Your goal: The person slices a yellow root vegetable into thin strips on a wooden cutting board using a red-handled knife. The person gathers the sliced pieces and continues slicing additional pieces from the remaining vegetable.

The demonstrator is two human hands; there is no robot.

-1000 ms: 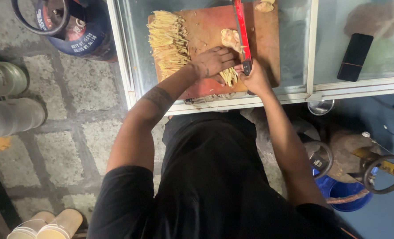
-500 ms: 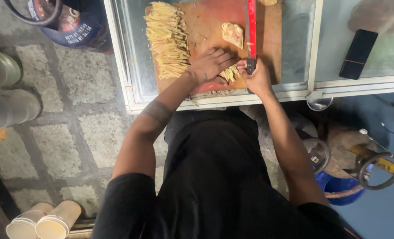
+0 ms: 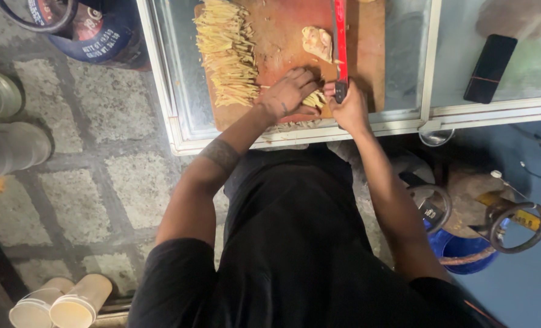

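**Potato held down, knife at the near edge of the board**

Your left hand [image 3: 290, 92] lay knuckles-up with its fingers curled down over a small bundle of potato slices [image 3: 314, 99], pinning them flat against the wooden cutting board [image 3: 282, 36] so they would not slide under the blade. Your right hand [image 3: 348, 109] was wrapped tight around the dark handle of a red-bladed knife [image 3: 341, 36], whose blade ran away from you across the board, just beside the fingertips of the other hand; that kept the cutting line close to the grip that steadied the slices.

A peeled, uncut chunk of potato [image 3: 317, 42] sat farther up the board, touching the blade's left side, within easy reach. To the left, a long heap of cut potato sticks [image 3: 225, 51] was pushed aside, apart from the working spot. The board rested on a glass-topped counter [image 3: 173, 79]. A black phone [image 3: 489, 68] lay well to the right on the glass, and two paper cups [image 3: 61, 304] stood on the paved floor below.
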